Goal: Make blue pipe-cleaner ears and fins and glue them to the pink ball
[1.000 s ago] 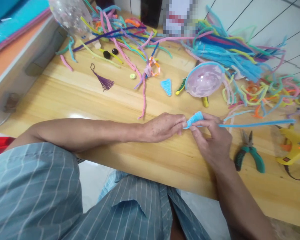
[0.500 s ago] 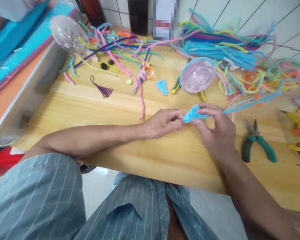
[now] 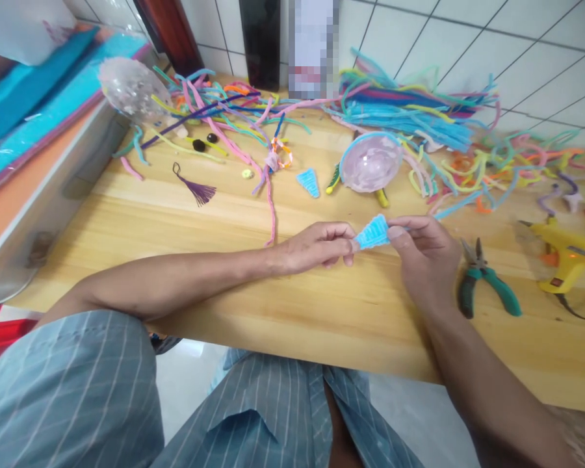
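Observation:
Between my hands, just above the wooden table (image 3: 253, 299), is a blue triangle wound from pipe cleaner (image 3: 373, 233). My left hand (image 3: 322, 247) pinches its narrow tip. At the wide end, my right hand (image 3: 424, 253) is closed on the blue pipe cleaner, whose loose tail (image 3: 461, 203) runs out to the right behind the fingers. A second, smaller blue triangle (image 3: 308, 182) lies flat beyond my left hand. Near it, a clear domed shell with a blue rim (image 3: 372, 162) rests beside yellow-green pieces.
Pliers with green handles (image 3: 490, 286) lie right of my right hand, with a yellow glue gun (image 3: 568, 253) farther right. A pile of pipe cleaners (image 3: 409, 117) spreads along the tiled wall. A purple tassel (image 3: 197, 188) and a plastic bin (image 3: 73, 182) are at left.
My right hand has shifted from the triangle's wide part to its outer end, showing more of the blue face. The whole view has tilted slightly, so the table items appear moved left.

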Demonstrator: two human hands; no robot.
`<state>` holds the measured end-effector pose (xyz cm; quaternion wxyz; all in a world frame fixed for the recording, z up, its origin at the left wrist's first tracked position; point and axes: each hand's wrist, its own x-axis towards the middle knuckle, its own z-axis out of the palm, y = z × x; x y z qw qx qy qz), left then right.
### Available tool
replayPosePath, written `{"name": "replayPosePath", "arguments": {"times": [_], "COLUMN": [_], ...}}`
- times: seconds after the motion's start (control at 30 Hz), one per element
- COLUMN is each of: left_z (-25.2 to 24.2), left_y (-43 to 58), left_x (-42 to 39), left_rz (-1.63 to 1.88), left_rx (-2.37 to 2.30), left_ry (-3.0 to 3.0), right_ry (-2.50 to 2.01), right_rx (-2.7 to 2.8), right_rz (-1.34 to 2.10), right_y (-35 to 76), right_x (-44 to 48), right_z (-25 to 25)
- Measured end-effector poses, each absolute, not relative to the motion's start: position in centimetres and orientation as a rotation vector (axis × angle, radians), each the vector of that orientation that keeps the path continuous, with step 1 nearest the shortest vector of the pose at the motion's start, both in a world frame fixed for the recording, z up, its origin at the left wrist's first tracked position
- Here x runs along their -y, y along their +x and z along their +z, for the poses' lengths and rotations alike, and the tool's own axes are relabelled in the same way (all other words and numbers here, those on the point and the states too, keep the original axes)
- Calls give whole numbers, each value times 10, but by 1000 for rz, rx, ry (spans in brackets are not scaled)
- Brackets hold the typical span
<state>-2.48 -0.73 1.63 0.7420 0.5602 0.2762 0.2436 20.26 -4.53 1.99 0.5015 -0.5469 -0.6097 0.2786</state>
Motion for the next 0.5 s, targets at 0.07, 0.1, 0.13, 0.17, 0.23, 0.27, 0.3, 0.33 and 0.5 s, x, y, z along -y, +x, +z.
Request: {"name": "replayPosePath", "arguments": {"times": [0.07, 0.1, 0.13, 0.17, 0.23, 0.27, 0.3, 0.33, 0.5], "left_z": [16, 16, 15, 15, 14, 14, 13, 13, 8], "left_y": [-25, -25, -26, -26, -26, -26, -26, -26, -26], "left_x": [9, 10, 11, 12, 13, 13, 13, 13, 10], "left_rz": [549, 559, 567, 574, 590, 601, 613, 625, 657], "left_rx": [-626, -634, -639, -642, -647, -648, -645, -638, -562], "left_ry": [1218, 1221, 1225, 1231, 1239, 1239, 1236, 1231, 1192], "right_ry": [-1337, -1344, -1349, -1352, -1353, -1350, -1343, -1336, -1342], "right_rx": [1485, 1491, 1492, 1491, 1478, 1470, 1462, 1453, 1408], "right_rz": [627, 605, 589, 582, 587, 594, 601, 609, 666], "right_y": [202, 202, 201, 200, 198, 197, 196, 195, 193], "right_x": [48, 49, 50, 51, 52, 52, 52, 52, 49], "right_z": [19, 18, 18, 18, 18, 19, 19, 20, 21]}}
